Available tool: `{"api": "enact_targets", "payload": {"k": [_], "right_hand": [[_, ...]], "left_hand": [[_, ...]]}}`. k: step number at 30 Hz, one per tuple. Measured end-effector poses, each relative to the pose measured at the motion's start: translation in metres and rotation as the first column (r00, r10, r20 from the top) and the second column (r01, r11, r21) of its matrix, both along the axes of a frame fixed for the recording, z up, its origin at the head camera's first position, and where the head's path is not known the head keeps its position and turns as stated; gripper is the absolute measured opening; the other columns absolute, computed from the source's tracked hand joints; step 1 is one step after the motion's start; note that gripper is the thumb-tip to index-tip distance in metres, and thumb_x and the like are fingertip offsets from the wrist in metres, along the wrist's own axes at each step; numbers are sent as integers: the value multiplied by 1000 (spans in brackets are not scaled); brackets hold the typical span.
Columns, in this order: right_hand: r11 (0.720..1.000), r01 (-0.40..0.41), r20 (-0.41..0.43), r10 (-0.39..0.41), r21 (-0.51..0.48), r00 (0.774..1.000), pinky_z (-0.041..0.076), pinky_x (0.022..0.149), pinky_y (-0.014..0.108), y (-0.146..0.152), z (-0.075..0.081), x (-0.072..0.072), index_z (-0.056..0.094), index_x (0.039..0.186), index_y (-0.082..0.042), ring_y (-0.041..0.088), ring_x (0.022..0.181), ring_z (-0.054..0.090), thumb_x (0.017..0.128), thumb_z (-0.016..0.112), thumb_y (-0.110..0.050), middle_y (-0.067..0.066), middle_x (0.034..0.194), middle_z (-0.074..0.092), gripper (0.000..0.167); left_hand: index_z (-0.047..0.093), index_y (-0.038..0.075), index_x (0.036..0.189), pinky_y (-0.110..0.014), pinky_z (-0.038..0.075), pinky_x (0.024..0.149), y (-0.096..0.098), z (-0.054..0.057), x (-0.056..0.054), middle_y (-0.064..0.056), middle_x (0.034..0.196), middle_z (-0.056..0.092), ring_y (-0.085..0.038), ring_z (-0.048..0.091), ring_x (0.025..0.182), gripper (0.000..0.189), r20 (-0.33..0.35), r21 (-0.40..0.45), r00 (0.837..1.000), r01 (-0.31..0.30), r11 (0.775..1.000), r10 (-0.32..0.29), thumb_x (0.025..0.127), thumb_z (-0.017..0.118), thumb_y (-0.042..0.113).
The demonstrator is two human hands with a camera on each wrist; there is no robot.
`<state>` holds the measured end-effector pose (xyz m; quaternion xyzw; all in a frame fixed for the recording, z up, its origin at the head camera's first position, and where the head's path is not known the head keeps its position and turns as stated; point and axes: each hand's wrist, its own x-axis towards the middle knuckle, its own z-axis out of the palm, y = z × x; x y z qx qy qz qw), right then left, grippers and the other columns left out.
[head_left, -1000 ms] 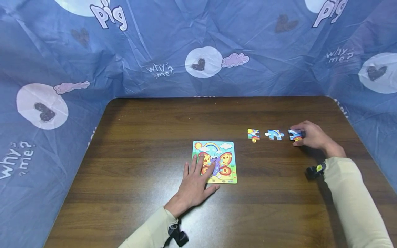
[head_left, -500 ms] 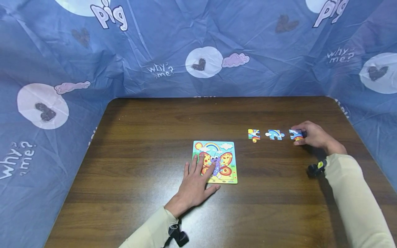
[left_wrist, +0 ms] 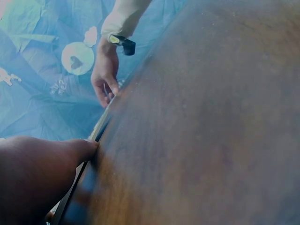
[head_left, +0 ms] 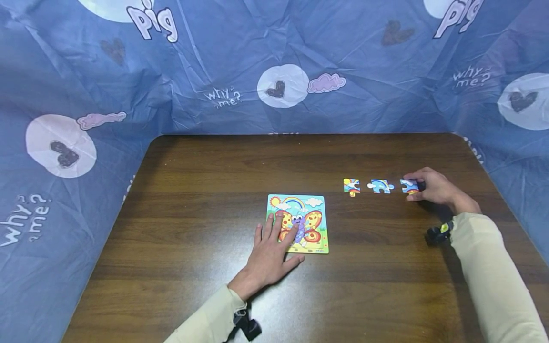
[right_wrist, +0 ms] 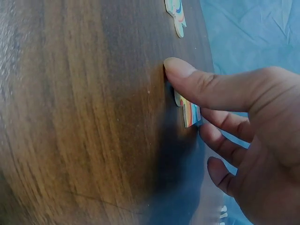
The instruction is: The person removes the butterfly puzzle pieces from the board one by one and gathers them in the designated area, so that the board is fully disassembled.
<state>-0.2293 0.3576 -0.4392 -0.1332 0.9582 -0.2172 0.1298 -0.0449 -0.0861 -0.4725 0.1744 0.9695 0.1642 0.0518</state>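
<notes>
A square butterfly jigsaw puzzle (head_left: 312, 221) lies on the brown table, with a sun, rainbow and clouds along its top. My left hand (head_left: 268, 257) rests on its lower left part, fingers spread and straight, covering some of the picture. At the right, my right hand (head_left: 437, 189) pinches a blue puzzle piece (head_left: 409, 186) between thumb and fingers, the piece lying on or just over the tabletop. In the right wrist view the thumb (right_wrist: 201, 84) hides much of that puzzle piece (right_wrist: 191, 114). To its left lie a rainbow puzzle piece (head_left: 380, 186) and a yellow-and-red puzzle piece (head_left: 351, 186).
The wooden table (head_left: 193, 238) has rounded far corners. A blue printed cloth (head_left: 214, 62) hangs behind it and along both sides. Dark wrist cameras sit on both wrists, the right wrist camera (head_left: 438, 234) close above the tabletop.
</notes>
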Motion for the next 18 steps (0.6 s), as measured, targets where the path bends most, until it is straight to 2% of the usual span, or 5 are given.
{"api": "enact_targets", "payload": {"k": [6, 12, 16, 18], "right_hand": [[1000, -8, -37, 8, 0, 999, 39, 95, 56, 0, 3, 5, 54, 134, 10, 50, 115, 53, 78, 84, -22, 38, 125, 53, 72], [1000, 5, -98, -2, 23, 995, 41, 95, 60, -9, 14, 12, 57, 132, 7, 48, 112, 56, 83, 80, -25, 36, 122, 57, 63], [1000, 5, -128, -3, 10, 992, 40, 98, 63, -22, 24, 17, 57, 130, 8, 50, 115, 54, 85, 78, -23, 36, 125, 55, 58], [1000, -9, -171, 8, -6, 985, 40, 97, 62, -30, 27, 20, 59, 128, 8, 49, 115, 53, 84, 78, -21, 35, 123, 56, 56]], "left_hand": [[38, 23, 155, -68, 16, 120, 1, 1, 1, -24, 166, 17, -45, 14, 155, 72, -4, 14, 1000, 2, 1000, -2, 95, 54, 59], [37, 23, 156, -68, 15, 120, 1, 1, 0, -24, 167, 14, -45, 12, 155, 73, 6, 30, 1000, -3, 1000, 3, 94, 54, 59], [33, 23, 157, -67, 14, 121, 0, 2, 0, -24, 168, 11, -44, 10, 156, 75, 14, 40, 1000, -11, 999, 10, 94, 55, 58], [31, 24, 158, -67, 14, 121, 0, 2, 0, -24, 168, 9, -44, 8, 156, 77, 15, 49, 1000, -14, 999, 13, 94, 56, 58]]}}
